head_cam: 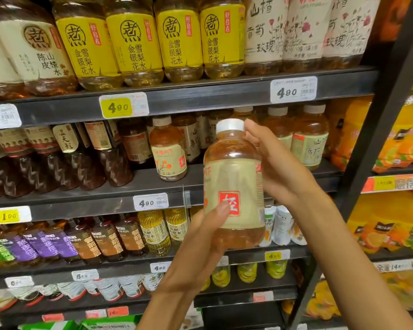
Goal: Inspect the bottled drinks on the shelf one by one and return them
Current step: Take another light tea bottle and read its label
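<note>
An amber drink bottle [234, 177] with a white cap, a pale label and a red square mark is held upright in front of the second shelf [119, 186]. My left hand [208, 225] grips its lower part from the left, thumb on the label. My right hand [272, 163] holds its upper right side, fingertips by the cap. A matching bottle [168, 151] stands on the shelf just left of it, and several more [310, 136] stand behind and to the right.
Yellow-labelled bottles [134, 41] fill the top shelf, dark drinks [57, 158] the left of the second shelf. Lower shelves hold purple, brown and yellow bottles [81, 239]. A dark upright post [377, 129] separates this bay from orange juice bottles [396, 148] on the right.
</note>
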Demonstrator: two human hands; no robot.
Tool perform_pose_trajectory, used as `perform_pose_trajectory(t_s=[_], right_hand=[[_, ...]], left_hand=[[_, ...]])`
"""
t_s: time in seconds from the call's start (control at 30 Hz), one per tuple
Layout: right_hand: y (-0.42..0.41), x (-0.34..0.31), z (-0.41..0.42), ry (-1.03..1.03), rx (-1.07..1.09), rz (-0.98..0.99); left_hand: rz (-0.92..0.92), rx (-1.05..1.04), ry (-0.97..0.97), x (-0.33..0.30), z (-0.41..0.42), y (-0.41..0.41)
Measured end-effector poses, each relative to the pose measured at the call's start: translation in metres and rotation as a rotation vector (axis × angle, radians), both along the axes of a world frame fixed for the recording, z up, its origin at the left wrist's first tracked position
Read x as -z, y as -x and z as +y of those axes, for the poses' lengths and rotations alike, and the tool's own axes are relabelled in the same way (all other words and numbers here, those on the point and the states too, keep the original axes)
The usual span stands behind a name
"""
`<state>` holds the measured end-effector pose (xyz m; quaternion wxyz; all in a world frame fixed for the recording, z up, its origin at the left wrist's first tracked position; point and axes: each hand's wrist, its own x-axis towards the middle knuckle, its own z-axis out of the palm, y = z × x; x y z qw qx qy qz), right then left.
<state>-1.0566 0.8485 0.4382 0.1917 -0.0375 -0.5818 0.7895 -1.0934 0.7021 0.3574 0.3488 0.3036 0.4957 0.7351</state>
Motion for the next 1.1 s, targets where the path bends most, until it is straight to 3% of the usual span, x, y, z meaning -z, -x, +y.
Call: perform_pose_trajectory(t_s=[0.1,0.23,0.43,0.57,0.67,0.77,0.87,1.1], right_hand=[[0.004,0.005,0.003,0.114,-0.092,-0.054],[0.006,0.007,0.004,0.012,-0.034,-0.037],[0.003,0.0,0.005,-0.233,0.164,0.135],[0.002,-0.002,0.007,-0.246,0.081,0.216],[0.007,-0.003,0.015,-0.113,-0.036,0.233],[0.013,-0.001,0.021,0.009,-0.198,0.272],[0.015,0.0,0.031,-0.013,-0.198,0.22],[0.012,0.008,0.034,-0.482,0.061,-0.049]], left_hand=[[-0.109,0.12,-0.079,0.002,0.003,-0.003],[-0.228,0.159,-0.133,0.009,0.006,-0.001],[-0.031,0.047,-0.075,0.009,0.009,0.007],[-0.057,0.07,-0.14,0.009,0.012,0.01],[-0.193,0.129,-0.199,0.009,0.012,0.009],[-0.181,0.216,-0.2,0.007,0.016,0.002],[-0.098,0.075,-0.182,0.004,0.019,-0.004],[0.089,-0.397,-0.096,0.017,0.047,-0.002]])
